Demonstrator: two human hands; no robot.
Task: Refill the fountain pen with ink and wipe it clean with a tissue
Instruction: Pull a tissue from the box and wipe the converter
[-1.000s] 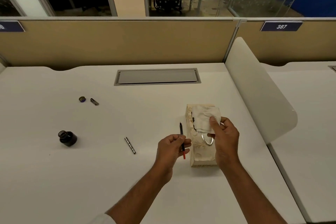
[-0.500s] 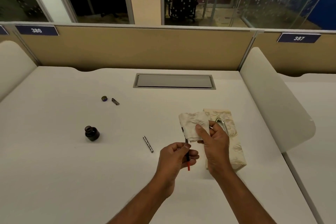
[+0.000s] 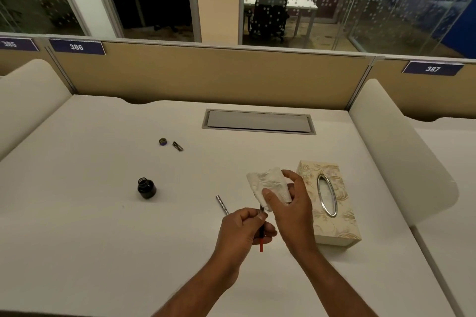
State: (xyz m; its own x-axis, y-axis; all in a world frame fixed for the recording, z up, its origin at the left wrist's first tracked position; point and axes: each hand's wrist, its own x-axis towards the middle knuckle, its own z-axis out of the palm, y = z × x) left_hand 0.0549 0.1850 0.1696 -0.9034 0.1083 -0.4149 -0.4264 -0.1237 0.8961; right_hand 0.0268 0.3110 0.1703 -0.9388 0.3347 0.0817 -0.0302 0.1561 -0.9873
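My left hand (image 3: 243, 230) grips a thin pen section (image 3: 261, 240) with a red lower end, held nearly upright. My right hand (image 3: 289, 203) pinches a crumpled white tissue (image 3: 268, 184) against the pen's upper end, which the tissue hides. An open black ink bottle (image 3: 146, 188) stands to the left on the white desk (image 3: 103, 226). A patterned metal pen barrel (image 3: 222, 204) lies just left of my hands. A beige tissue box (image 3: 328, 201) with an oval opening sits right of my right hand.
The bottle's small round cap (image 3: 162, 141) and a short metal pen cap (image 3: 177, 146) lie farther back on the left. A grey cable hatch (image 3: 258, 122) is set into the desk's rear. Curved white dividers (image 3: 401, 152) flank the desk, with a tan partition behind.
My right hand lifted the tissue away from the box and brought it left onto the pen's upper end. The view shifted, so the box now appears farther right.
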